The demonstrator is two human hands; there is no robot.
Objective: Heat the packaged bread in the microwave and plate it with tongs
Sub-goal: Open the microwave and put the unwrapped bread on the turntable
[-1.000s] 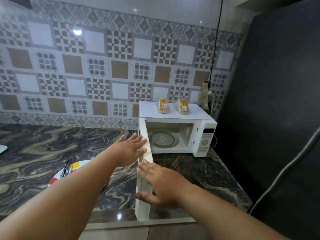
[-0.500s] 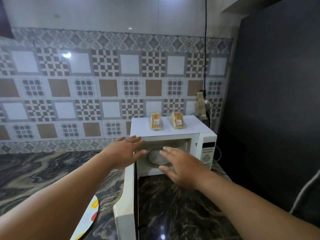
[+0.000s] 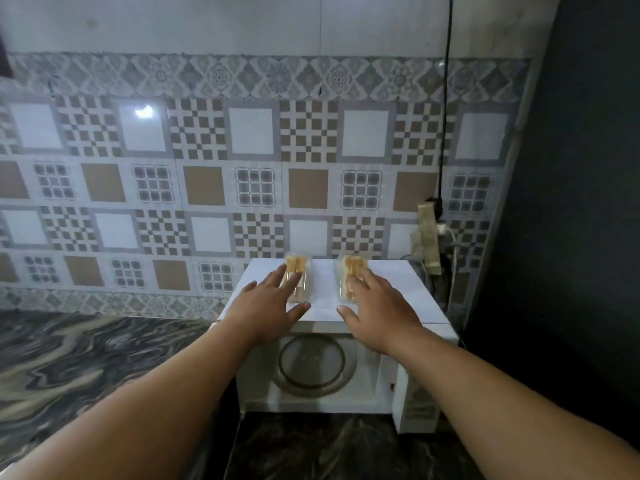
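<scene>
A white microwave (image 3: pixel 388 292) stands on the marbled counter with its door swung open, and its glass turntable (image 3: pixel 313 362) shows inside. Two clear packs of bread lie on its top. My left hand (image 3: pixel 266 306) reaches over the left bread pack (image 3: pixel 300 268) with straight, spread fingers that lie on its near end. My right hand (image 3: pixel 377 306) reaches over the right bread pack (image 3: pixel 351 265) the same way, fingertips on it. Neither hand curls round a pack. The tongs and the plate are out of view.
A patterned tile wall runs behind the counter (image 3: pixel 86 368). A dark panel (image 3: pixel 571 237) rises right of the microwave. A power strip (image 3: pixel 429 237) with a black cable hangs on the wall behind the microwave's right corner.
Both hands left the microwave door, rose past the open cavity and now lie over the two bread packs on top. The view came closer and tilted up, losing the plate.
</scene>
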